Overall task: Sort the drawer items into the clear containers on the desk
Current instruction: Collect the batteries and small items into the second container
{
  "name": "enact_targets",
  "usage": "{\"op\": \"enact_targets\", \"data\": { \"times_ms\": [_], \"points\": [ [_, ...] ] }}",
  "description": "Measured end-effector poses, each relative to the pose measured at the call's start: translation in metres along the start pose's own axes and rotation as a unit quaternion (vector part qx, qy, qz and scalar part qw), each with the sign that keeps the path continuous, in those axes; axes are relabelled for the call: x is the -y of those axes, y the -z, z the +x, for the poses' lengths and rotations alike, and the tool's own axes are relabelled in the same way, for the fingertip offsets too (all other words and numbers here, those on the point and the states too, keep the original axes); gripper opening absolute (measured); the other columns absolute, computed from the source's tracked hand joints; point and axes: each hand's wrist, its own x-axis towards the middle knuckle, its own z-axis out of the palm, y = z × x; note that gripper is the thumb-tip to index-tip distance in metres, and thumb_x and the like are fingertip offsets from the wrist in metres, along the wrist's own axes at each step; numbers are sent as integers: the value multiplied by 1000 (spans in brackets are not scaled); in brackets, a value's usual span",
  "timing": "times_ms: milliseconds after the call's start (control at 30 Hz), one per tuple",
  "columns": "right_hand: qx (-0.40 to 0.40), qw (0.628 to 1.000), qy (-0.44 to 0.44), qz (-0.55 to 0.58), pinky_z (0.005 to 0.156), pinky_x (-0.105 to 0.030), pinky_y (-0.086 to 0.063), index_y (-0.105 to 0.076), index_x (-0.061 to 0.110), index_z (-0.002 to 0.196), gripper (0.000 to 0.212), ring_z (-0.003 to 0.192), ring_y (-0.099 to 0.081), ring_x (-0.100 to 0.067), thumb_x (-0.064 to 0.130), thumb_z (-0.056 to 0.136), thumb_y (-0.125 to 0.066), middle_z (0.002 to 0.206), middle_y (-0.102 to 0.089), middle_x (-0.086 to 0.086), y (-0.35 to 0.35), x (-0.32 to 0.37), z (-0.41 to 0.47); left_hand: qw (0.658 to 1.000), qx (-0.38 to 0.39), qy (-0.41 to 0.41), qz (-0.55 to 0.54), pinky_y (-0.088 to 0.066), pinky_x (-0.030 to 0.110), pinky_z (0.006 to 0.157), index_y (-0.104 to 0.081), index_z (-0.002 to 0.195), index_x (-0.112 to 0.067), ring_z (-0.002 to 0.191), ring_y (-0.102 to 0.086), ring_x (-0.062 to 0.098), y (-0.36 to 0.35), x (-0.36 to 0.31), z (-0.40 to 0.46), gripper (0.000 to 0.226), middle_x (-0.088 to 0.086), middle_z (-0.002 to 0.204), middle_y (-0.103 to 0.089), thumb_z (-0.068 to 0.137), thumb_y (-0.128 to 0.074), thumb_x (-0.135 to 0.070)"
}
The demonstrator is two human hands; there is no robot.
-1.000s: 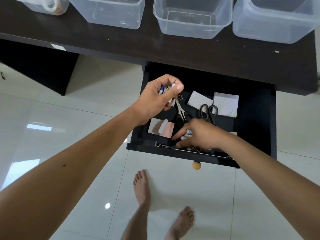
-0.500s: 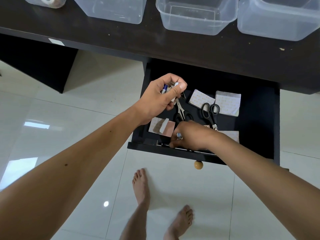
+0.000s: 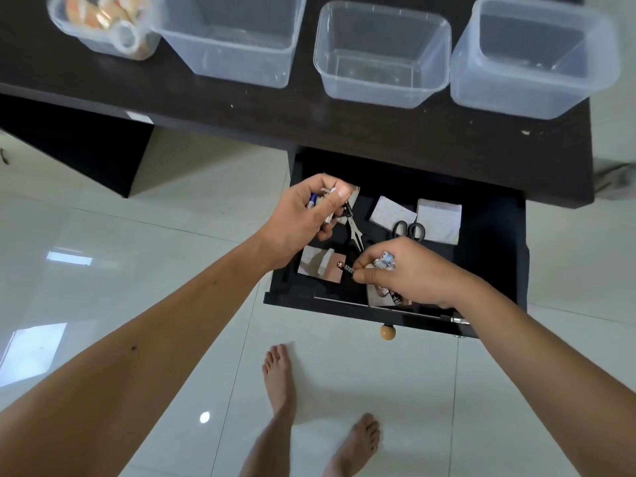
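Observation:
The open black drawer holds sticky note pads, black scissors and a second pair of scissors. My left hand hovers over the drawer's left side, closed on a bunch of small batteries. My right hand is over the drawer's front, pinching a black battery between thumb and forefinger, with more batteries tucked in its palm. Several clear containers stand on the desk: one with tape rolls at far left, then three bare ones.
A round wooden knob sticks out from the drawer front. My bare feet stand on glossy white floor tiles below the drawer. Pink note pads lie at the drawer's front left.
My right hand lifted from the drawer's front edge with a black battery pinched in its fingers. The view tilted up, showing more of the containers. My left hand stayed closed on its batteries.

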Motion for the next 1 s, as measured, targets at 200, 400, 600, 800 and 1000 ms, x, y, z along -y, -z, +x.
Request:
{"op": "enact_targets", "data": {
  "times_ms": [200, 400, 600, 800, 1000],
  "points": [
    [-25, 986, -10, 163, 48, -26, -43, -79, 18, 96, 12, 53, -55, -8, 29, 98, -75, 64, -62, -1, 30, 65, -18, 999, -27, 4, -30, -40, 27, 55, -63, 113, -2, 63, -47, 15, 41, -59, -24, 26, 7, 83, -52, 106, -60, -27],
    [-55, 977, 18, 207, 45, -27, -42, -79, 12, 98, 14, 58, -55, -18, 26, 96, -76, 68, -63, -11, 54, 148, -7, 997, -63, -17, -41, -39, 30, 57, -65, 107, -11, 66, -45, 19, 97, -122, -40, 16, 7, 81, -52, 105, -61, -26],
    [-84, 970, 59, 222, 47, -28, -46, -78, 9, 104, 18, 67, -64, -16, 25, 96, -77, 83, -66, -12, 77, 228, 41, 992, -112, -47, -38, -44, 28, 56, -68, 103, -14, 63, -49, 18, 151, -175, -26, 14, 7, 81, -57, 102, -65, -28],
    [-136, 969, 67, 193, 47, -25, -51, -76, 11, 103, 14, 74, -68, -21, 24, 98, -75, 93, -70, -13, 108, 281, 101, 984, -169, -52, -16, -47, 24, 56, -68, 107, -18, 65, -53, 15, 181, -215, 29, 19, 0, 82, -63, 101, -68, -36],
    [-172, 978, 52, 104, 53, -30, -58, -78, 20, 95, 13, 64, -69, -29, 31, 100, -74, 84, -76, -8, 127, 287, 153, 979, -175, -15, 98, -54, 23, 56, -70, 108, -19, 57, -58, 8, 183, -221, 87, 15, 3, 86, -73, 101, -70, -33]
  ]
}}
